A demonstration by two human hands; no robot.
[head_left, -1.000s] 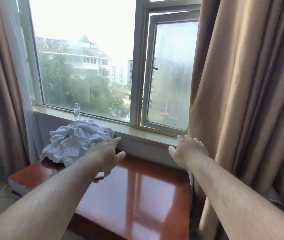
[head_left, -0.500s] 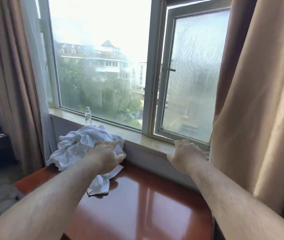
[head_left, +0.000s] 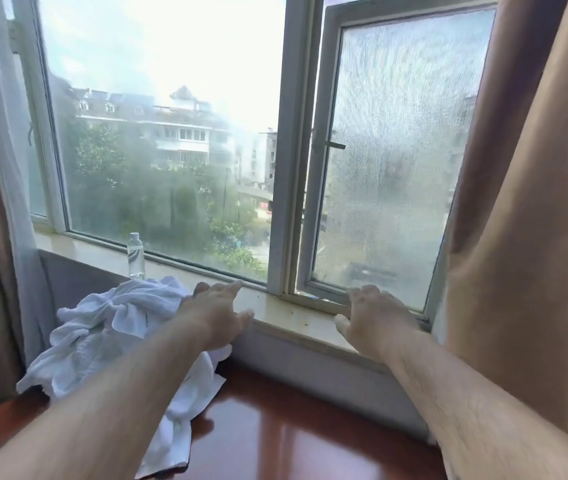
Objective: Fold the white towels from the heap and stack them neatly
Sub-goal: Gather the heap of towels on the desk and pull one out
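A heap of crumpled white towels (head_left: 109,334) lies at the back left of a glossy red-brown table (head_left: 293,441), against the wall under the window. One towel trails down from the heap toward the front. My left hand (head_left: 215,318) reaches over the heap's right edge, fingers straight and spread, holding nothing. My right hand (head_left: 374,318) hovers over the window sill (head_left: 289,315) further right, fingers loosely extended and empty. Both forearms stretch out from the bottom of the view.
A clear water bottle (head_left: 135,256) stands on the sill behind the heap. Tan curtains hang on both sides, the right curtain (head_left: 525,237) close beside my right arm. A hinged window pane (head_left: 393,161) stands ahead of my right hand.
The view has moved closer to the window. Both hands have reached forward to the sill, the left one past the heap's right edge.
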